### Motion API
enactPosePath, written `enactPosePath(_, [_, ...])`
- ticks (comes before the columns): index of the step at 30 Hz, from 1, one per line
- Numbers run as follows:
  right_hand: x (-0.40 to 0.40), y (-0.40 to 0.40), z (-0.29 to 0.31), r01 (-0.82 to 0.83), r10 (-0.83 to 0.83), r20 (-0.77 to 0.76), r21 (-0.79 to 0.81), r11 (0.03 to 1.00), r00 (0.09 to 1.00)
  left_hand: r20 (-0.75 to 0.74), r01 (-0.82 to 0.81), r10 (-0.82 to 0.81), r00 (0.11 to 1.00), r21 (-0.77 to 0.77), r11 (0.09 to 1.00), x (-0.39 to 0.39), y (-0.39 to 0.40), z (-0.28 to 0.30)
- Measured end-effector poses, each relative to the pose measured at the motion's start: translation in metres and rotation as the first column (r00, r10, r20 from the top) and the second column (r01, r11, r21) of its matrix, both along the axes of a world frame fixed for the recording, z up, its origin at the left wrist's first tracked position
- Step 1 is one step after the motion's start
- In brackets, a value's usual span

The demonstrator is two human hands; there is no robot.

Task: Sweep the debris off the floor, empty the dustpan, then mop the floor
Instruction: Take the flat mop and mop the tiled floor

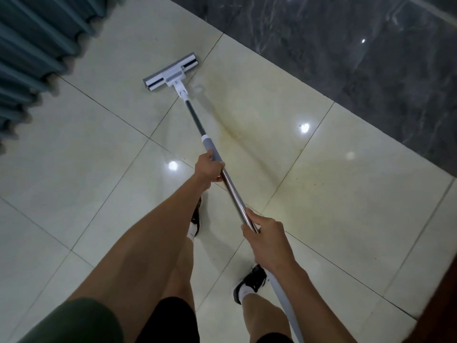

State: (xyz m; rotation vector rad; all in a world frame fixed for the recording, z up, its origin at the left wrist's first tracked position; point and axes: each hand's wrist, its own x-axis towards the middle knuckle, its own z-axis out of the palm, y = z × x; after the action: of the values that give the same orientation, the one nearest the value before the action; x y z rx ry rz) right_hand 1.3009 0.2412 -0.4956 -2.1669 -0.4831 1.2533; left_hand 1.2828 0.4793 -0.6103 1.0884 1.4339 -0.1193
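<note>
Two hands on the mop [195, 115], and this is the mopping leg of the job by the look of it: no broom, no dustpan in sight. The left hand [209, 169] is wrapped round the pole just below the grey collar, and the right hand [265, 233] is curled round the bare steel further back, close to the body. Both grips closed on the shaft, one ahead of the other.

The head [171, 71] lies flat on the cream floor [99, 149], well ahead of the left hand, out toward the curtain [32, 45] and short of the dark marble band [346, 45]. To the right of the pole runs a yellowish streak [230, 125] with small dark specks beyond it.

To do this stroke well, I'd say keep the pad flat so the whole strip bears on the tile, lead with the front hand and steer with the rear. Pull straight back, then overlap the next pass to the right so that streak gets covered. The feet [251, 283] stand behind the pole; step backward, stay off the wet tile.
</note>
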Motion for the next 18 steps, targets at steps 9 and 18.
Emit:
enactPosePath(9, [0.015,0.175,-0.010,0.008,-0.008,0.049,0.002,1.000,0.999,0.059,-0.018,0.017,0.998,0.025,1.000,0.018,0.173,-0.005])
enactPosePath(18, [0.052,0.320,-0.009,0.097,-0.095,-0.021,0.076,0.992,0.995,0.092,-0.048,0.036,0.995,0.129,0.990,0.058,0.322,0.000])
